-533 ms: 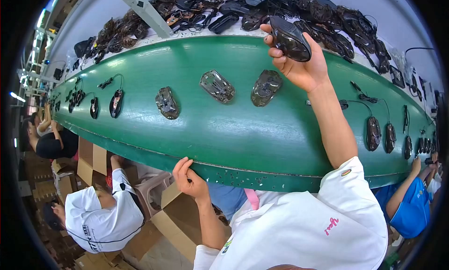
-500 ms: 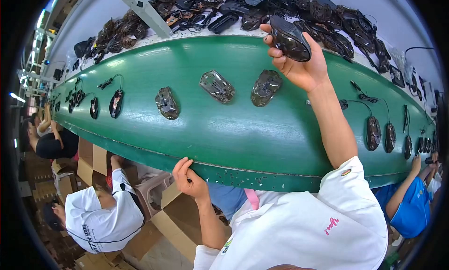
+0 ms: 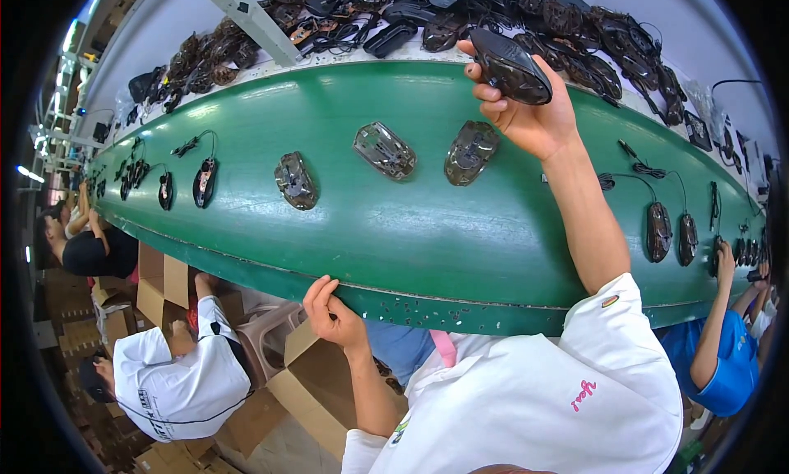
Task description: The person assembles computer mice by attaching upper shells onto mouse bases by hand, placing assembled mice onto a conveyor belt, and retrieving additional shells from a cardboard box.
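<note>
I hold a black mouse up over the far side of the green belt; my right hand has its fingers wrapped around it.

My left hand rests on the belt's near edge, fingers curled over the rim; three clear mouse shells lie on the belt just below the raised mouse; a pile of dark mice lines the far side; a person in a white shirt sits at lower left.

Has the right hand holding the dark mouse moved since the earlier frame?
No. The right hand holds the dark mouse at the same spot over the far edge of the green belt, just right of the translucent shell.
</note>
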### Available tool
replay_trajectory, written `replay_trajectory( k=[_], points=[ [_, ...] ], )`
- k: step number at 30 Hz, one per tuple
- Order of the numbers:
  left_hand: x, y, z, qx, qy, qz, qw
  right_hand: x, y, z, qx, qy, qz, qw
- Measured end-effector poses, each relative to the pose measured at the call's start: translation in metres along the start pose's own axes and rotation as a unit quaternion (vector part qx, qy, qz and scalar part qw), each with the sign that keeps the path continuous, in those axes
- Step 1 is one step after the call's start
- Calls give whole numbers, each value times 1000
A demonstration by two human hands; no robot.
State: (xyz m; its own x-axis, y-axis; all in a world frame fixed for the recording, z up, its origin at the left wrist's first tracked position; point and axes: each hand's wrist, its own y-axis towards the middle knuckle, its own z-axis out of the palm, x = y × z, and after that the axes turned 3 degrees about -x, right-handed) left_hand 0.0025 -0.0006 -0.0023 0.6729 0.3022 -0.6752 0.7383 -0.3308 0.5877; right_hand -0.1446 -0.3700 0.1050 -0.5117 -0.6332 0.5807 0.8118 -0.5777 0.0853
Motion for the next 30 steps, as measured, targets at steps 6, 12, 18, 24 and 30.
replay_trajectory(
  k=[6,12,18,24,30],
  points=[
    [1,0,-2,1,5,-5,1000,22,20,2,-186,-307,-147,922],
    [-2,2,-3,-5,-6,-25,1000,105,58,-78,-170,-854,-360,334],
    [-1,10,-9,-12,-13,-16,1000,88,74,-111,-103,-914,-304,246],
    [-2,14,-12,-13,-7,-28,1000,67,80,-100,-94,-913,-229,325],
    [-6,16,-19,-14,-15,-51,998,-17,20,-7,38,-865,-201,458]
  ],
)
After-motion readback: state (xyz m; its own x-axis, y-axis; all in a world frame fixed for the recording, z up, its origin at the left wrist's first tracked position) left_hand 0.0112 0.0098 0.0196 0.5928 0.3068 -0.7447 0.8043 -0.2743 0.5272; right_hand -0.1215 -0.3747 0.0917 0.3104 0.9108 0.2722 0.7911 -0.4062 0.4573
